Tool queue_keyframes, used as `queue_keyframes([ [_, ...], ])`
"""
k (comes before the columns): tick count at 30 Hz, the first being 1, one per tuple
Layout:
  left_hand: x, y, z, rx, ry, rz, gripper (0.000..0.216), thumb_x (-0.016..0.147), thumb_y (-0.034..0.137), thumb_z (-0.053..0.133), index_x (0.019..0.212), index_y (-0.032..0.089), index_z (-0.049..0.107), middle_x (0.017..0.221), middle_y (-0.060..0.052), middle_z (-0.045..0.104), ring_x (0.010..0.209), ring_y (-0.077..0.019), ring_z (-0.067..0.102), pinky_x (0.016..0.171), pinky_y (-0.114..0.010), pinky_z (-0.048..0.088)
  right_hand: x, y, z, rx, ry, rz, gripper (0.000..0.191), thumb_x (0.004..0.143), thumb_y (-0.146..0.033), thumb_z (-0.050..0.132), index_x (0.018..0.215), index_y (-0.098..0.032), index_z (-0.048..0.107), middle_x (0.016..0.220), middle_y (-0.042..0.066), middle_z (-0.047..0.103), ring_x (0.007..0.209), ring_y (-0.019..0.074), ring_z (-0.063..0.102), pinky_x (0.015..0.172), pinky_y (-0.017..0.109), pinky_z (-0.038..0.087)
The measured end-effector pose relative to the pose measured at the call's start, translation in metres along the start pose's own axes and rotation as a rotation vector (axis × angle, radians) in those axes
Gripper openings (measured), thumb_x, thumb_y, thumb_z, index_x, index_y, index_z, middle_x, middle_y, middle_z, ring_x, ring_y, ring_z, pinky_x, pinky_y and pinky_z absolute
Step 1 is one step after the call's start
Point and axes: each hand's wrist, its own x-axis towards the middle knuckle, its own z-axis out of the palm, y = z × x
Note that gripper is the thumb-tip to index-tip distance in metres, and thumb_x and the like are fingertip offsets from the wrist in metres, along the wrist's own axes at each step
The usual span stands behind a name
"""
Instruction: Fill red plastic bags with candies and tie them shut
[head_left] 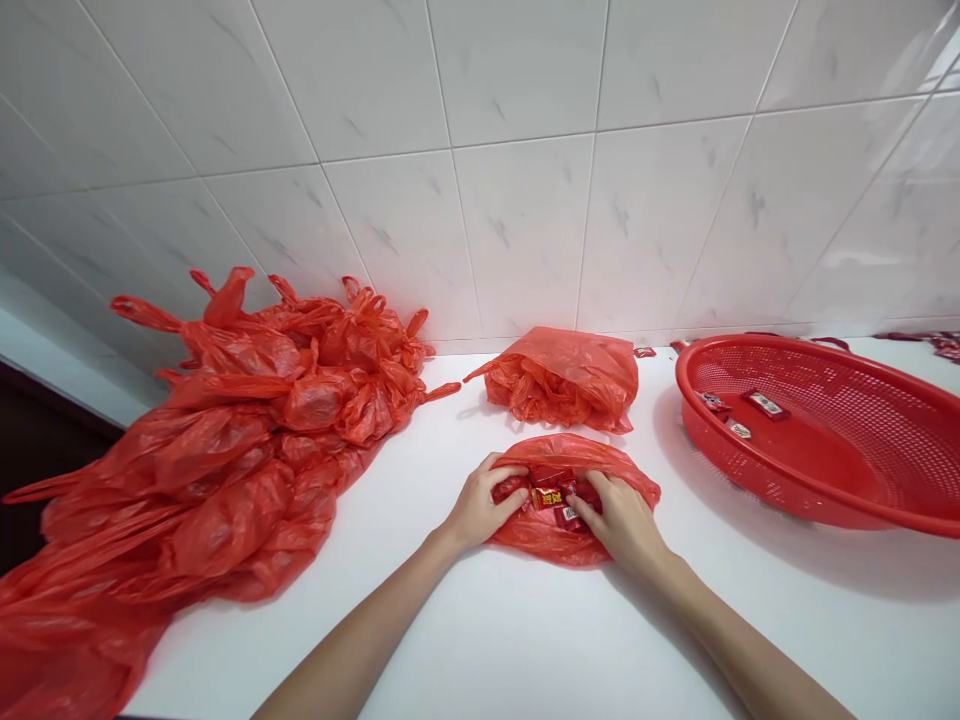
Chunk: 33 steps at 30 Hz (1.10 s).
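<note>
A red plastic bag point(562, 550) lies on the white tabletop with its mouth spread open toward me. Inside it show small wrapped snack packets point(551, 497), mostly red, one with yellow lettering. My left hand point(484, 505) grips the bag's left side, thumb and fingers curled into the mouth. On the right side my right hand point(622, 515) does the same, its thumb touching a packet with a white label. Plastic and packets partly hide the fingertips of both hands.
Several tied, filled red bags point(247, 440) are heaped at left. Behind the open bag sits a red bag stuffed with crumpled bags point(566, 375). A red mesh basket point(810, 510) with a few packets stands at right. A white tiled wall point(525, 220) bounds the back.
</note>
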Motion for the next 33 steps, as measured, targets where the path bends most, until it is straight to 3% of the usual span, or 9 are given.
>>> queue_keyframes([
  [5,-0.001,-0.001,-0.001,-0.004,0.002,-0.003,0.024,0.086,0.019,0.066,0.108,0.02,0.075,0.11,-0.009,0.067,0.106,-0.0237,0.066,0.1,-0.041,0.053,-0.005,-0.005,0.0,0.338,0.082,-0.066,0.008,0.089,-0.03,0.054,0.087,-0.022,0.053,0.084,0.004,0.069,0.066,0.0189,0.059,0.063,0.031,0.044],
  [9,-0.002,-0.002,0.0,-0.013,0.01,0.001,0.024,0.086,0.02,0.066,0.108,0.021,0.075,0.112,-0.009,0.068,0.107,-0.0244,0.067,0.099,-0.041,0.054,-0.01,-0.013,-0.001,0.59,0.092,-0.106,0.026,0.087,-0.04,0.062,0.104,-0.02,0.065,0.084,0.003,0.069,0.063,0.0173,0.055,0.062,0.031,0.046],
  [18,-0.002,-0.004,0.002,-0.04,0.043,0.011,0.023,0.085,0.018,0.066,0.106,0.022,0.076,0.113,-0.009,0.066,0.108,-0.0247,0.067,0.101,-0.043,0.054,-0.008,-0.024,-0.005,1.186,-0.119,0.031,0.032,0.078,-0.048,0.08,0.086,-0.019,0.072,0.077,0.002,0.066,0.07,0.0157,0.057,0.067,0.029,0.045],
  [22,-0.002,-0.005,0.004,-0.012,0.159,0.018,0.021,0.083,0.019,0.067,0.101,0.021,0.078,0.128,-0.013,0.059,0.119,-0.029,0.061,0.105,-0.048,0.05,-0.002,-0.035,-0.006,1.362,-0.153,0.085,0.032,0.076,-0.048,0.083,0.087,-0.019,0.072,0.08,0.003,0.069,0.073,0.0161,0.061,0.067,0.027,0.045],
  [26,-0.002,0.002,-0.002,-0.003,0.331,0.041,0.02,0.084,0.025,0.067,0.101,0.025,0.079,0.135,-0.012,0.056,0.125,-0.0317,0.055,0.105,-0.051,0.047,0.003,-0.042,-0.008,1.396,-0.176,0.071,0.04,0.076,-0.048,0.083,0.101,-0.019,0.071,0.083,0.005,0.073,0.077,0.0179,0.065,0.068,0.028,0.046],
  [28,-0.002,0.01,-0.008,-0.084,0.357,0.067,0.02,0.089,0.029,0.063,0.1,0.025,0.079,0.125,-0.011,0.061,0.118,-0.0288,0.058,0.102,-0.047,0.049,0.003,-0.044,-0.008,1.35,-0.151,0.064,0.046,0.076,-0.046,0.084,0.11,-0.019,0.067,0.077,0.002,0.071,0.071,0.0162,0.065,0.063,0.027,0.044],
  [33,-0.002,0.042,-0.019,-0.32,0.178,0.063,0.023,0.092,0.037,0.063,0.091,0.02,0.078,0.088,-0.007,0.068,0.085,-0.0209,0.065,0.084,-0.035,0.052,0.0,-0.05,-0.01,1.144,-0.039,-0.055,0.049,0.081,-0.042,0.08,0.119,-0.023,0.057,0.07,-0.003,0.067,0.067,0.0161,0.065,0.06,0.027,0.046],
])
